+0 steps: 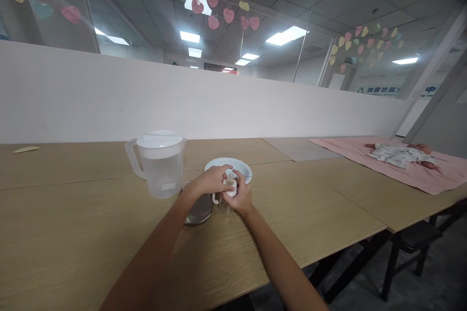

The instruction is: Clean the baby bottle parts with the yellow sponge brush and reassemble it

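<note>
A clear baby bottle [226, 208] with a white collar, a clear teat and a white side handle is upright at the table's near middle. My left hand [214, 180] closes on the bottle's top from the left, fingers curled around the teat and collar. From the right, my right hand [242, 198] grips the same collar, thumb and fingers bent about it. Behind the hands lies a white bowl [239, 163], partly covered by them. A round metal dish [199, 213] sits beside the bottle, partly hidden under my left forearm.
To the left stands a lidded translucent pitcher [164, 175]. On the right, a baby-like figure [396, 154] in patterned clothing lies on a pink cloth [346, 155]. A white partition [109, 102] with glass above borders the wooden table [91, 233]. A dark stool [412, 238] is below the right edge.
</note>
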A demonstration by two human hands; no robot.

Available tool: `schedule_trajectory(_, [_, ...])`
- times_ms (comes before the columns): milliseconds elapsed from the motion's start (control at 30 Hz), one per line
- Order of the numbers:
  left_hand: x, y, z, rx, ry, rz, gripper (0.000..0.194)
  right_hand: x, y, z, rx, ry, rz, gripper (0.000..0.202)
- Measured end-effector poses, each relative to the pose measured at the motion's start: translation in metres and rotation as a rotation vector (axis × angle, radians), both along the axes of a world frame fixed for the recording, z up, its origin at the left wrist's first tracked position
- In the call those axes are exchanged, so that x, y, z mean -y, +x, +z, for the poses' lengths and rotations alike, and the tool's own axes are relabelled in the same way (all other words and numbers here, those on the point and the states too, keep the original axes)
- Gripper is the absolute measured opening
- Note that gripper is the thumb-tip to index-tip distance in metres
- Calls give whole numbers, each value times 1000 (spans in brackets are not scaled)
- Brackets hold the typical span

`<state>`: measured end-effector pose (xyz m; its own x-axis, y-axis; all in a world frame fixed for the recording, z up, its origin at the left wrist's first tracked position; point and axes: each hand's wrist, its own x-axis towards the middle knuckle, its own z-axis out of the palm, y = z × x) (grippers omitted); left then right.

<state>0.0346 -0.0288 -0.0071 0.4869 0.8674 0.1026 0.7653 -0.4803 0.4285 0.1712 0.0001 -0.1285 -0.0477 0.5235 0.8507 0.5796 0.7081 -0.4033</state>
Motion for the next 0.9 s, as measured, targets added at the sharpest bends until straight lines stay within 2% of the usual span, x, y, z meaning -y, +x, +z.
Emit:
schedule_trajectory(333, [-13,-13,-5,148,-114,-155,72,-2,-2,-3,-24,-15,-18,54])
schedule_trajectory(467, [-10,-24,2,78,-107,-162,76,-1,-3,-3,-24,-23,-28,54])
schedule_trajectory(567, [-6,-38,11,-23,-87,-59,76,0,-2,-3,-24,-27,-22,56])
schedule_trajectory(667, [-7,-50,14,-149,-4,143,69,0,-2,-2,-9,-36,-22,58])
schedule_trajectory(767, [-13,-57,10,-333,-58,315,66,0,-2,-1,9,-45,-49,58])
schedule_trajectory(900, [-22,-56,-2,-467,-151,391,66,0,-2,0,17,-43,-54,58])
